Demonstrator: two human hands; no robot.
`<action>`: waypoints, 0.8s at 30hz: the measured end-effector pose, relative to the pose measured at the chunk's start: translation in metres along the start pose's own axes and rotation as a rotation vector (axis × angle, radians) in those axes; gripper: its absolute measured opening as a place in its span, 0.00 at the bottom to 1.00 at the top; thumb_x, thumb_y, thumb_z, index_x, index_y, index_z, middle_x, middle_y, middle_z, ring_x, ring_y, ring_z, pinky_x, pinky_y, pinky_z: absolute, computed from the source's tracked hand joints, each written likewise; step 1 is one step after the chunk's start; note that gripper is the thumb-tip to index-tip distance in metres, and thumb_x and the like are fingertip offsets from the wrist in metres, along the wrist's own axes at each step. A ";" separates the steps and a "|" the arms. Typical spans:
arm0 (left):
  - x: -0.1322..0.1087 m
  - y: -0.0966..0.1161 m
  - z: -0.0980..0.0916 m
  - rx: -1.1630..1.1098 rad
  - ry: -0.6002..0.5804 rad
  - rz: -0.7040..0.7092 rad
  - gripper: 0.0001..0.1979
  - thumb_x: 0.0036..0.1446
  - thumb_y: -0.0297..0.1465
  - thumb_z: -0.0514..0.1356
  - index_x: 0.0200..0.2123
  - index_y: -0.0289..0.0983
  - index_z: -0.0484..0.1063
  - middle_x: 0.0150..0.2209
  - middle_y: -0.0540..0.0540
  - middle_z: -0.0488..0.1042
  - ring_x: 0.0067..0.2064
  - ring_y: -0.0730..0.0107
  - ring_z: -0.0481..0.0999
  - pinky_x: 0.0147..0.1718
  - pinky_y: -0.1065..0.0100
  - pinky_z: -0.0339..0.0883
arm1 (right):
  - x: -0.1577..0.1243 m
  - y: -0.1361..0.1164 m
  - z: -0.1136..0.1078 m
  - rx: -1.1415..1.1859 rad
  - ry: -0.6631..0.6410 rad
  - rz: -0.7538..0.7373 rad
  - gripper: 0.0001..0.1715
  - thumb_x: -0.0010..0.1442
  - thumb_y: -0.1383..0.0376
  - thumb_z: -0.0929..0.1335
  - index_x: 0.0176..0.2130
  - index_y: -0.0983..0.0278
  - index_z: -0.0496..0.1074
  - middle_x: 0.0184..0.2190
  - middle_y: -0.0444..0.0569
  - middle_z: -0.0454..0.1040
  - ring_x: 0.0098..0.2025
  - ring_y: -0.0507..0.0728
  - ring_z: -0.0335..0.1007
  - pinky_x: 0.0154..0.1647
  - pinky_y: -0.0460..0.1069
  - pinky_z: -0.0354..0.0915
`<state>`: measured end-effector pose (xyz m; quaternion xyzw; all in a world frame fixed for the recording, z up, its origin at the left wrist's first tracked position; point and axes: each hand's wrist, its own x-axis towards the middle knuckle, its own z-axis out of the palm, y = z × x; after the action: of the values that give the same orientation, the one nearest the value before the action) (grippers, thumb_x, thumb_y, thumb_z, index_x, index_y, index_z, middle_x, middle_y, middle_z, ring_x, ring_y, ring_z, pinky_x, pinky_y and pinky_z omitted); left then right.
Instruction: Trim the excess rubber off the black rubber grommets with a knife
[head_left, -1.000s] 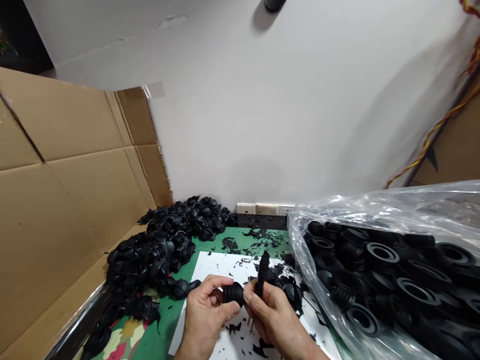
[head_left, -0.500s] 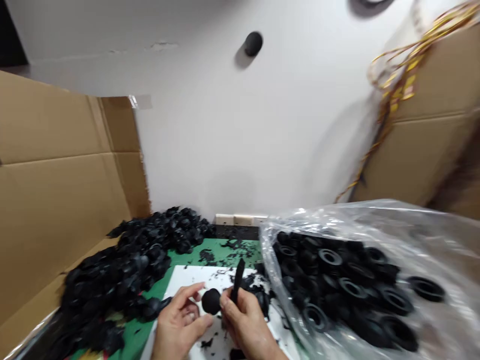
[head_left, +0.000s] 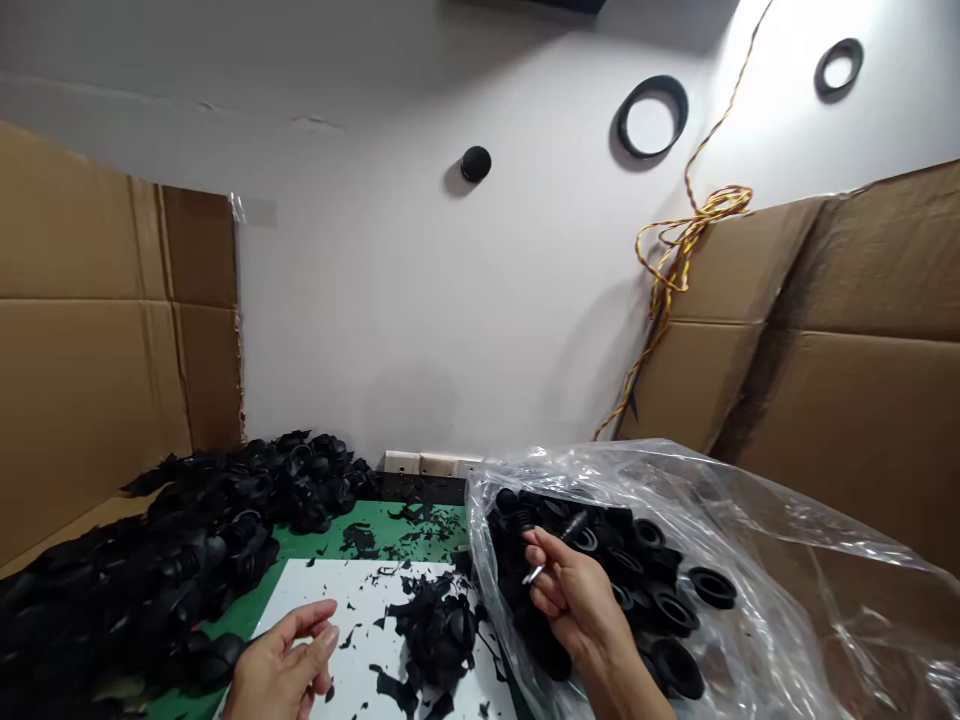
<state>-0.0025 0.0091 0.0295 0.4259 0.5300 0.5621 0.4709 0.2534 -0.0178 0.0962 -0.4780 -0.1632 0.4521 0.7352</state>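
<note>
My left hand [head_left: 283,665] is over the left edge of a white board [head_left: 352,585], fingers loosely curled and apart, with nothing seen in them. My right hand [head_left: 577,592] reaches into a clear plastic bag [head_left: 489,560] of black rubber parts [head_left: 651,575]. It is closed around a slim tool [head_left: 575,526] with a dark handle and a silver metal tip showing below the fingers. Its fingertips are at a ribbed black rubber part [head_left: 521,517]; whether they grip it I cannot tell. Black rubber scraps [head_left: 442,630] are heaped on the board between my hands.
A large pile of black rubber pieces [head_left: 202,540] lies on the left over a green mat [head_left: 349,525]. Cardboard sheets [head_left: 82,370] stand at both sides. Sockets [head_left: 420,463] line the wall's foot. A yellow-brown twisted cord [head_left: 660,300] hangs at the right.
My right hand has moved right from above the board into the bag, still with the tool. The round black part between my hands is gone from there. My left hand has shifted left; the view has turned right.
</note>
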 end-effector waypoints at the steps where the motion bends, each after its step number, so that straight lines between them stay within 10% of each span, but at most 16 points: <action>1: -0.002 0.001 0.002 0.002 -0.004 -0.003 0.25 0.34 0.44 0.68 0.32 0.31 0.75 0.09 0.55 0.64 0.10 0.82 0.53 0.13 0.77 0.42 | 0.002 0.000 -0.004 0.011 0.001 0.025 0.24 0.26 0.59 0.77 0.23 0.69 0.68 0.10 0.34 0.62 0.09 0.38 0.39 0.11 0.39 0.38; 5: -0.011 0.011 0.011 0.049 -0.051 -0.003 0.17 0.35 0.38 0.68 0.29 0.33 0.77 0.15 0.53 0.68 0.12 0.80 0.56 0.13 0.76 0.45 | 0.000 0.002 -0.010 0.071 -0.009 0.053 0.24 0.28 0.61 0.76 0.26 0.70 0.70 0.10 0.35 0.64 0.08 0.38 0.40 0.10 0.39 0.38; 10: -0.029 0.036 0.039 0.353 -0.419 0.142 0.09 0.41 0.29 0.62 0.30 0.37 0.79 0.24 0.49 0.73 0.21 0.70 0.68 0.21 0.70 0.61 | -0.013 -0.002 0.000 0.162 -0.047 -0.007 0.27 0.29 0.57 0.78 0.27 0.68 0.69 0.13 0.33 0.63 0.10 0.39 0.41 0.11 0.39 0.40; 14: -0.042 0.050 0.078 0.827 -0.714 0.531 0.23 0.45 0.20 0.57 0.43 0.45 0.77 0.36 0.47 0.76 0.36 0.61 0.75 0.36 0.65 0.65 | -0.031 -0.010 0.005 0.203 -0.106 -0.107 0.31 0.33 0.47 0.77 0.30 0.65 0.69 0.13 0.32 0.59 0.12 0.41 0.42 0.13 0.40 0.43; 18: -0.039 0.045 0.118 1.151 -0.777 0.739 0.24 0.47 0.18 0.54 0.46 0.44 0.74 0.39 0.45 0.76 0.36 0.60 0.76 0.33 0.66 0.64 | -0.052 0.000 -0.008 0.035 -0.219 -0.220 0.29 0.46 0.42 0.70 0.23 0.66 0.71 0.10 0.36 0.57 0.15 0.47 0.51 0.19 0.44 0.51; 24: -0.017 0.068 0.159 1.051 -0.796 0.813 0.09 0.52 0.24 0.55 0.27 0.37 0.76 0.30 0.43 0.77 0.32 0.58 0.77 0.30 0.65 0.63 | -0.066 0.045 -0.031 -0.293 -0.437 -0.091 0.34 0.44 0.39 0.69 0.24 0.69 0.75 0.15 0.48 0.71 0.17 0.52 0.64 0.22 0.47 0.56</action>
<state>0.1508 0.0241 0.1091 0.9245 0.3199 0.1699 0.1186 0.2160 -0.0827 0.0555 -0.4626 -0.4032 0.4824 0.6251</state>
